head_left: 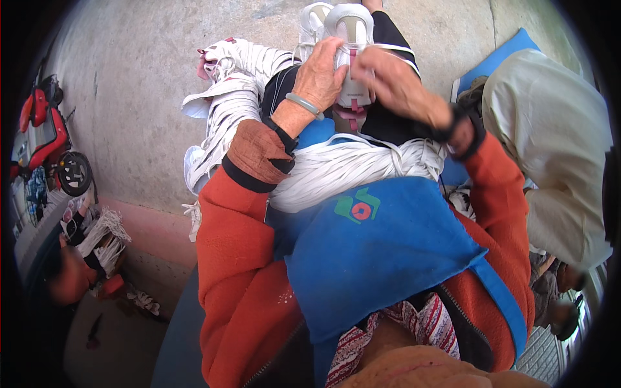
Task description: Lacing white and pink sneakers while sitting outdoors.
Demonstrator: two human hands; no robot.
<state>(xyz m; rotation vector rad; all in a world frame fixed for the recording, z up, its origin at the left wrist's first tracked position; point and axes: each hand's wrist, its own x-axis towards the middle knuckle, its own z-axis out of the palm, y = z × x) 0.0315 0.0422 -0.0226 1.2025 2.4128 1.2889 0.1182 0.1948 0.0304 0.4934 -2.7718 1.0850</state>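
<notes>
A white and beige sneaker [353, 92] with pink loops along its tongue lies over my lap, between my two hands. My left hand [320, 72] grips its left side, with the fingers bent along the edge and the thumb by the tongue. Over the right side of the opening, my right hand [392, 79] is smeared by motion; its fingers point at the tongue, and whether they pinch a lace cannot be made out. A second pale sneaker [315, 18] sits beside the first, partly hidden. White laces [356, 165] lie in a thick bundle across my blue apron [381, 252].
More white laces [226, 123] hang in bundles at my left. A cream cloth-covered bulk [546, 136] and a blue panel [498, 58] stand at the right. Far left are a red motor scooter [45, 132] and another person [74, 271] near laces. Concrete floor [142, 97] lies ahead.
</notes>
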